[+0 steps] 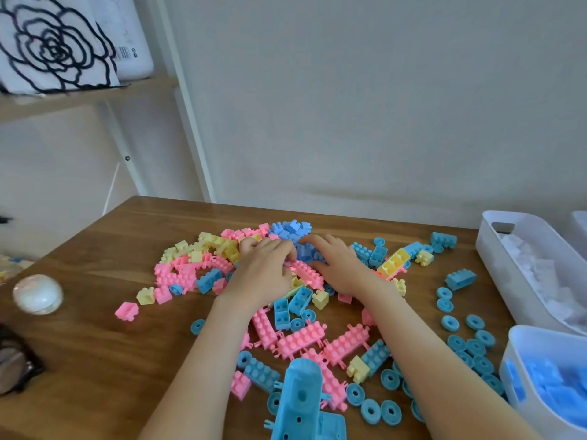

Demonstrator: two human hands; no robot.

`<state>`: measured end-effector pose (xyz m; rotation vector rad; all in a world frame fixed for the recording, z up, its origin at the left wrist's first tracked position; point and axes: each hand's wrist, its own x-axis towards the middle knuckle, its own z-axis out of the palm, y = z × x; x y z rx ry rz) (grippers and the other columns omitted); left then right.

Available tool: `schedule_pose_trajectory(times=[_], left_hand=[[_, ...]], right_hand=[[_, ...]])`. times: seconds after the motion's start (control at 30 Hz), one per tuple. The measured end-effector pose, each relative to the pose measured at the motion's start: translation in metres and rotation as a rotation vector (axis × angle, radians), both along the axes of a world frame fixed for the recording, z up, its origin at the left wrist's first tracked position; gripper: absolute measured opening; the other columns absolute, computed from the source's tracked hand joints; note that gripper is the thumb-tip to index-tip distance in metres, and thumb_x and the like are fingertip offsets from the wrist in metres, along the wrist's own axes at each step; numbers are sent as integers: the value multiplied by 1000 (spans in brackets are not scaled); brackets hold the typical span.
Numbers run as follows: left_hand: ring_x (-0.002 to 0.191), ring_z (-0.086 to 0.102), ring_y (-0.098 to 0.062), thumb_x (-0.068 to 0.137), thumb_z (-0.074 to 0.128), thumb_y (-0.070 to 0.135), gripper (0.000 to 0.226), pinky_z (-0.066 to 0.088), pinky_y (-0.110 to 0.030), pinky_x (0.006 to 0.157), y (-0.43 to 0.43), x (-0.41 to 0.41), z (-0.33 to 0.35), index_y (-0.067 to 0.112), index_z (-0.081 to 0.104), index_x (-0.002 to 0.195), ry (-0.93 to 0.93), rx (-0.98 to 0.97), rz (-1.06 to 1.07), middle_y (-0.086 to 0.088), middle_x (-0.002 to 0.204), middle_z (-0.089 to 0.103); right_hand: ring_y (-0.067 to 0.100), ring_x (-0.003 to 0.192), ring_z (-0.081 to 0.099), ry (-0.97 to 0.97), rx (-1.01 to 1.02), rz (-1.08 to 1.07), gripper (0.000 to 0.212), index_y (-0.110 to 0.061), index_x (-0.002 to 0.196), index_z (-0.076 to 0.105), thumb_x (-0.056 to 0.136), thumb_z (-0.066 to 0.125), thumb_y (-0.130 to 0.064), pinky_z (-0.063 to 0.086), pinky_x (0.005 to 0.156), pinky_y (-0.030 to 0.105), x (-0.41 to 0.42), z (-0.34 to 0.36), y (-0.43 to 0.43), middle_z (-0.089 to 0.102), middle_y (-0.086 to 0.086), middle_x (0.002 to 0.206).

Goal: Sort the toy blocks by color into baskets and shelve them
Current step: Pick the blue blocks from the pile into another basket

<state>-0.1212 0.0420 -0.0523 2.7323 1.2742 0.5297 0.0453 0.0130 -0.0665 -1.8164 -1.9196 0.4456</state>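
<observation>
A heap of pink, yellow and blue toy blocks (295,338) covers the middle of the wooden table (95,344). Both my hands are in the far part of the heap. My left hand (263,274) lies knuckles up with curled fingers among pink and yellow blocks; its fingertips are hidden. My right hand (336,268) curls fingers and thumb round a blue block (305,253) in a blue cluster. A white basket (521,341) at the lower right holds blue blocks. Behind it a second white basket (495,249) holds white blocks.
Several blue wheels (476,344) lie scattered right of the heap. A large blue toy piece (298,392) stands near the front edge. A white round object (38,293) and a dark object (12,366) sit at the table's left. A shelf (79,96) with a flower-patterned box (54,46) is upper left.
</observation>
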Motion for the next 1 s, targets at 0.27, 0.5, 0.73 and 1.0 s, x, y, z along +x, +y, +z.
schedule_pose_trajectory(times=[0.27,0.5,0.73,1.0], left_hand=[[107,55,-11,96,47,15,40,47,-28,93,0,-1,-2,21,39,135,-134,-141,26,7,113,60],[107,54,-7,97,48,18,60,18,-28,107,7,-2,-9,20,15,147,-170,-206,66,12,113,58],[116,47,-15,97,44,4,68,38,-30,100,5,0,-6,26,7,150,-233,-229,86,5,126,54],[112,53,-13,96,48,6,59,47,-31,96,10,-2,-8,24,23,147,-381,-218,151,3,135,48]], right_hand=[[20,107,54,11,-29,21,38,-28,124,36,91,55,-27,41,99,39,1,8,-5,53,0,124],[17,103,55,-171,-20,26,37,-25,121,39,90,55,-39,41,91,33,-1,10,-5,57,-2,118],[18,101,55,-225,-38,11,38,-22,125,46,94,47,-44,44,87,32,-1,14,-6,60,0,114],[16,87,60,-173,-28,-115,45,-19,130,41,95,44,-47,52,73,31,1,16,-6,63,3,106]])
